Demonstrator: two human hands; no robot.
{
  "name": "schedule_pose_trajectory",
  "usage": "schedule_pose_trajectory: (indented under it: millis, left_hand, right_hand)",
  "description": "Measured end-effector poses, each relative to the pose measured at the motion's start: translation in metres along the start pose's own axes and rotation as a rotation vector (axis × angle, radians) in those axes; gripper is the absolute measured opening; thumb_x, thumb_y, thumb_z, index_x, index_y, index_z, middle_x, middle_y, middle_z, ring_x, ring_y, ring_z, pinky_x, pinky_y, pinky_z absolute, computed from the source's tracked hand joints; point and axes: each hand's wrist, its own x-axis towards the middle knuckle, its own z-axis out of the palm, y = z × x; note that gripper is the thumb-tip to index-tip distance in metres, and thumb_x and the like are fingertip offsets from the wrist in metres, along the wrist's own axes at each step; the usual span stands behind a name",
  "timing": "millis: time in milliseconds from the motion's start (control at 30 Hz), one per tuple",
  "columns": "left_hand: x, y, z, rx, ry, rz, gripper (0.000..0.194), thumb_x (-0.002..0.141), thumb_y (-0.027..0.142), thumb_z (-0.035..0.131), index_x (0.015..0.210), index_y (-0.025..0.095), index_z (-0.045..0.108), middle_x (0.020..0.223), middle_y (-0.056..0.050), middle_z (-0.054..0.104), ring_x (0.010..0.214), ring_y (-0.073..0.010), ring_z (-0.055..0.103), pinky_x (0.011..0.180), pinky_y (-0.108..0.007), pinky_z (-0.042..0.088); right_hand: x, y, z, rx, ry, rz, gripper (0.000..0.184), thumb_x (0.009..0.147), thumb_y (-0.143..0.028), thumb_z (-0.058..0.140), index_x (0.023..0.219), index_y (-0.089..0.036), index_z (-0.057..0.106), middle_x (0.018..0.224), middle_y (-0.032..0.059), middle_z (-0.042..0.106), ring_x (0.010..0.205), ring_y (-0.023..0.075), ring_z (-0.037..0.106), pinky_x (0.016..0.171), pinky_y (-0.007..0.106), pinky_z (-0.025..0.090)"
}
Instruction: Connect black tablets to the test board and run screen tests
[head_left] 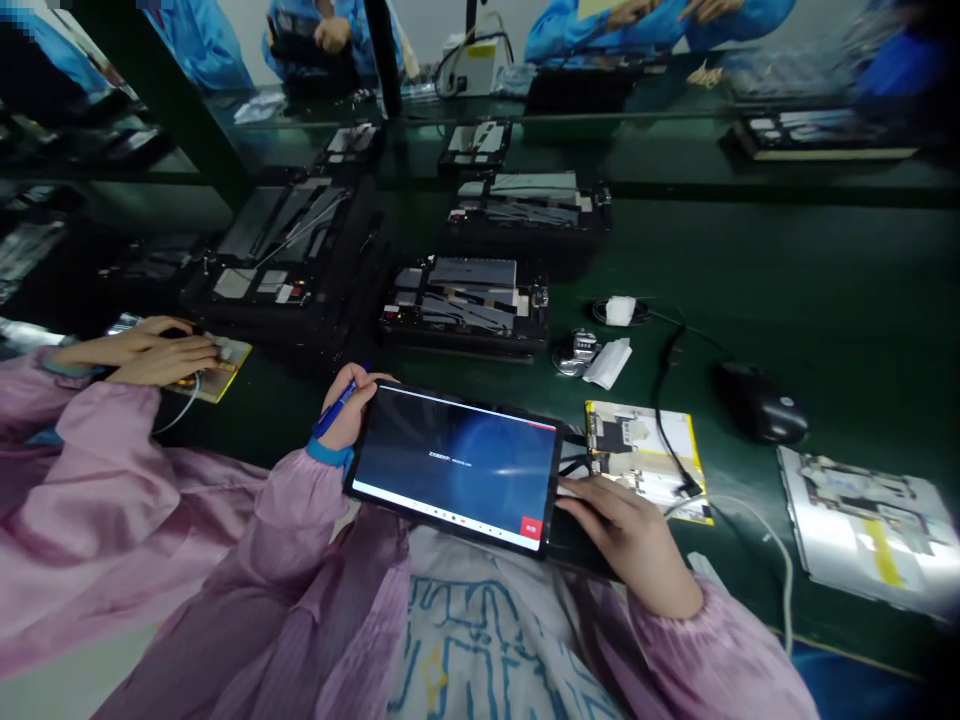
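Note:
A black tablet (pixel 456 462) with a lit screen lies tilted at the near edge of the green bench, over my lap. My left hand (pixel 346 402) grips its left edge, fingers curled, with a blue pen (pixel 335 410) tucked in the same hand. My right hand (pixel 628 530) holds the tablet's right edge, fingers bent around the side. A yellow-edged circuit part (pixel 645 455) lies just beyond my right hand, with a black cable (pixel 664 400) across it.
Black trays of opened tablets (pixel 465 300) stand behind. A black mouse (pixel 759 402), a silver back cover (pixel 870 525) and white wipes (pixel 609 362) lie at right. A co-worker's hands (pixel 154 350) rest on a part at left. Other people in blue work across the bench.

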Motion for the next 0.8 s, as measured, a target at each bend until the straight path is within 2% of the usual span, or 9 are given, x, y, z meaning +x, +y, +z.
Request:
schedule_pose_trajectory:
  millis: [333, 700, 800]
  left_hand:
    - [0.003, 0.000, 0.000, 0.026, 0.023, 0.006, 0.029, 0.073, 0.020, 0.066, 0.073, 0.020, 0.037, 0.085, -0.005, 0.073, 0.079, -0.0193, 0.068, 0.070, -0.030, 0.049]
    - [0.008, 0.002, 0.002, 0.032, 0.041, 0.002, 0.033, 0.069, 0.021, 0.070, 0.071, 0.020, 0.037, 0.082, -0.005, 0.073, 0.074, -0.0193, 0.069, 0.065, -0.028, 0.051]
    - [0.008, 0.003, 0.003, 0.033, 0.046, 0.012, 0.032, 0.069, 0.020, 0.069, 0.071, 0.020, 0.037, 0.083, -0.005, 0.073, 0.075, -0.0187, 0.068, 0.067, -0.028, 0.051]
  right_hand:
    - [0.003, 0.008, 0.000, 0.093, -0.057, 0.016, 0.024, 0.091, -0.038, 0.052, 0.091, -0.023, 0.070, 0.079, 0.0066, 0.073, 0.071, 0.0189, 0.069, 0.065, 0.032, 0.057]
    - [0.009, 0.012, -0.002, 0.134, -0.037, -0.024, 0.028, 0.090, -0.043, 0.053, 0.091, -0.023, 0.072, 0.079, 0.0069, 0.074, 0.066, 0.0170, 0.069, 0.062, 0.029, 0.057]
    - [0.009, 0.010, -0.003, 0.136, -0.009, 0.000, 0.029, 0.086, -0.047, 0.058, 0.090, -0.023, 0.073, 0.078, 0.0067, 0.074, 0.064, 0.0172, 0.068, 0.061, 0.029, 0.056]
